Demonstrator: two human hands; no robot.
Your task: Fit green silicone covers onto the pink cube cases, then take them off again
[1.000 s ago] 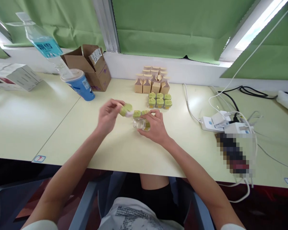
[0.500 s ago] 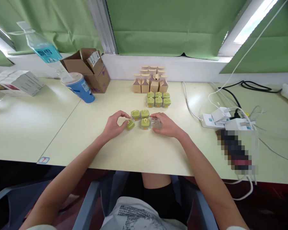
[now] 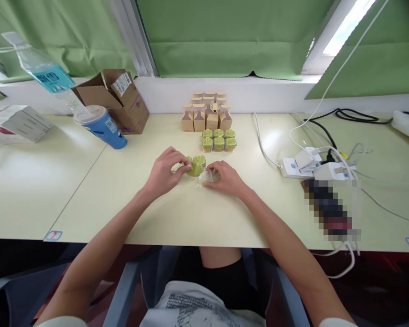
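My left hand (image 3: 167, 171) pinches a green lid (image 3: 193, 170) between thumb and fingers, at the front of the small green-lidded jars (image 3: 199, 160). Just to its right, my right hand (image 3: 225, 178) has its fingers curled round a small clear jar (image 3: 205, 177) whose top shows no green lid. Something yellowish shows low in that jar. Behind my hands, several green-lidded jars (image 3: 218, 143) stand in two rows. Small open cardboard boxes (image 3: 205, 119) are grouped behind them, near the wall.
A blue cup (image 3: 100, 127), a tilted plastic bottle (image 3: 49, 75) and an open brown carton (image 3: 127, 106) stand at the back left, with white boxes (image 3: 17, 125) farther left. At the right lie a power strip (image 3: 291, 168), cables and a blurred dark object (image 3: 327, 209).
A green lid has come off the front jar and is in my left hand. My right hand has moved left with a clear jar. The view has shifted slightly.
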